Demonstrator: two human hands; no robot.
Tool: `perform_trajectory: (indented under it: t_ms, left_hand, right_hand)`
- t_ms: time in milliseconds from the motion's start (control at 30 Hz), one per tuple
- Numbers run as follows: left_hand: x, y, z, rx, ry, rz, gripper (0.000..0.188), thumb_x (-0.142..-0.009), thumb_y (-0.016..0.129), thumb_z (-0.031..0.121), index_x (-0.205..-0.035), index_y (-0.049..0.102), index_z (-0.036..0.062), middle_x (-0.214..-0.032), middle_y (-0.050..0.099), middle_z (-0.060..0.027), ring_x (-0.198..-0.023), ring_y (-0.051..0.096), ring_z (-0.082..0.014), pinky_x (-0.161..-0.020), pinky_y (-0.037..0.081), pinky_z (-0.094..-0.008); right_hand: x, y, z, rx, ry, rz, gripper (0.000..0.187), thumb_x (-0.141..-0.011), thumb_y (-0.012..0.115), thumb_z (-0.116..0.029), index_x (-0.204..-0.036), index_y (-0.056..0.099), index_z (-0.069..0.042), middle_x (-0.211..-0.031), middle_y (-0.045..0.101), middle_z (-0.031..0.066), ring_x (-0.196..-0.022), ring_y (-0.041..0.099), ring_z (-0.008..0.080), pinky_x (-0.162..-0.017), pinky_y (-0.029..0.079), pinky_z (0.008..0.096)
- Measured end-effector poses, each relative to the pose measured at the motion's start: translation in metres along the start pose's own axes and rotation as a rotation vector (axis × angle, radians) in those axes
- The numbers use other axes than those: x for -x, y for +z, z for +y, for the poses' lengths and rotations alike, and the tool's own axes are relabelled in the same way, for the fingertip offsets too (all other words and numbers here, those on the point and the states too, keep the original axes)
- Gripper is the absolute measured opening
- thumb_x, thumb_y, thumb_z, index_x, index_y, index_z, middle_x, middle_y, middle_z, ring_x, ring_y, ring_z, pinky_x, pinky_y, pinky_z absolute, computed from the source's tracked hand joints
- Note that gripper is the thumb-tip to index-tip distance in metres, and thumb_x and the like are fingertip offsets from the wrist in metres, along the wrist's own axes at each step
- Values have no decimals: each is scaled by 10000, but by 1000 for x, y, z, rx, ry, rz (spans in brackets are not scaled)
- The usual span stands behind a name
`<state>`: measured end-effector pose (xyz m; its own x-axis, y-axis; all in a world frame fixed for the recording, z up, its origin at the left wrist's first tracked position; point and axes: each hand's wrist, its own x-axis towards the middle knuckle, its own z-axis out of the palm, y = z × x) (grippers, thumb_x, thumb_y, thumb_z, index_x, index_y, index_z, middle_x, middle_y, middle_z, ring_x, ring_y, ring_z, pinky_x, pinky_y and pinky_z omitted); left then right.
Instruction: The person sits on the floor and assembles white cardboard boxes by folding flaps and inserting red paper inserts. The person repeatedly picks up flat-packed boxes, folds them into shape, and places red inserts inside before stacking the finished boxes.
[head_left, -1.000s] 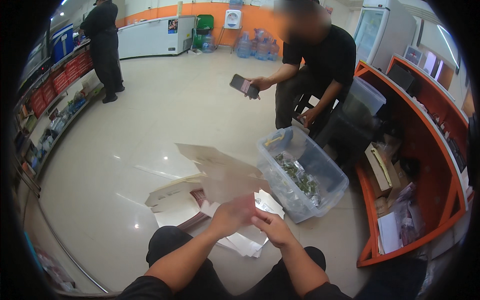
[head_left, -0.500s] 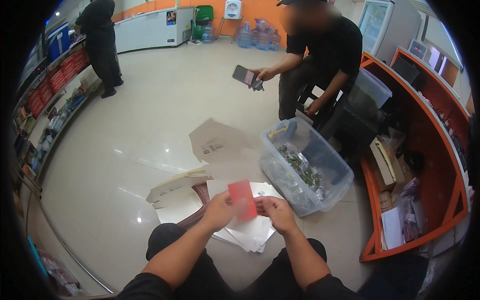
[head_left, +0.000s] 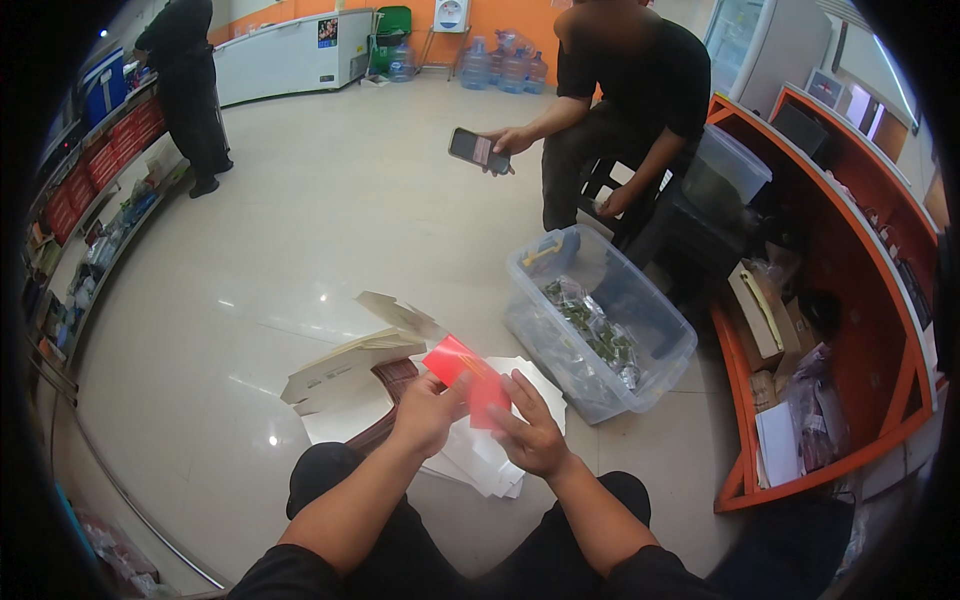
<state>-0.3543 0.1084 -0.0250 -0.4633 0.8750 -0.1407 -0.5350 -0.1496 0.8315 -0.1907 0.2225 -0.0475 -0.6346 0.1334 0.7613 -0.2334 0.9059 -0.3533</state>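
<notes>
A thin red card (head_left: 464, 366) with a faint gold mark is held up in front of my knees, bent into two parts. My left hand (head_left: 428, 415) pinches its lower left side between thumb and fingers. At its right edge, my right hand (head_left: 535, 428) has the thumb on the card and the fingers stretched along the side. Below and behind lie white sheets (head_left: 478, 462), overlapping on the floor. An open carton (head_left: 330, 385) stands just left of them, with a stack of dark red flat pieces (head_left: 393, 378) inside.
A clear plastic tub (head_left: 600, 395) holding small green-filled packets (head_left: 592, 325) stands ahead to the right. Behind it sits a person with a phone (head_left: 478, 150). An orange shelf unit (head_left: 735, 485) borders the right; stocked shelves (head_left: 110, 210) line the left, where another person stands.
The red card has gone from upright and flat to tilted and bent. My right hand's fingers have spread along its edge. The view has shifted slightly.
</notes>
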Motion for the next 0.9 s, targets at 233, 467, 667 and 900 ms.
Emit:
perform_trajectory:
  t_ms: [233, 467, 667, 900]
  left_hand:
    - [6, 14, -10, 118, -61, -197, 430, -1101, 460, 382, -1300, 585, 23, -1257, 661, -117, -1130, 662, -221, -994, 538, -406]
    - [12, 45, -25, 191, -73, -231, 425, -1110, 429, 370, -1315, 559, 21, -1266, 652, -119, -1127, 659, -217, -959, 550, -371]
    - [3, 54, -45, -2, -145, -59, 341, -1100, 481, 257, -1336, 549, 21, -1232, 656, -113, -1120, 652, -196, -955, 545, -357]
    - [6, 55, -35, -1076, -75, -389, 393, -1028, 516, 168, -1380, 510, -8, -1249, 653, -249, -1161, 639, -374, -1009, 482, -448]
  right_hand:
    - [11, -15, -3, -111, 85, 82, 331, -967, 686, -192, -1280, 661, -86, -1437, 513, 249, -1341, 504, 450, -1111, 433, 505]
    - [13, -35, -3, 81, 125, 88, 370, -945, 712, -161, -1304, 669, -83, -1410, 524, 233, -1242, 540, 423, -1060, 444, 496]
    - [19, -52, 3, 125, 176, -64, 393, -1043, 585, -298, -1337, 645, -43, -1405, 537, 215, -1225, 554, 366, -1035, 450, 443]
    - [34, -66, 36, -409, 752, 78, 430, -1089, 507, -308, -1420, 583, -45, -1207, 637, 107, -1100, 611, 195, -980, 477, 338]
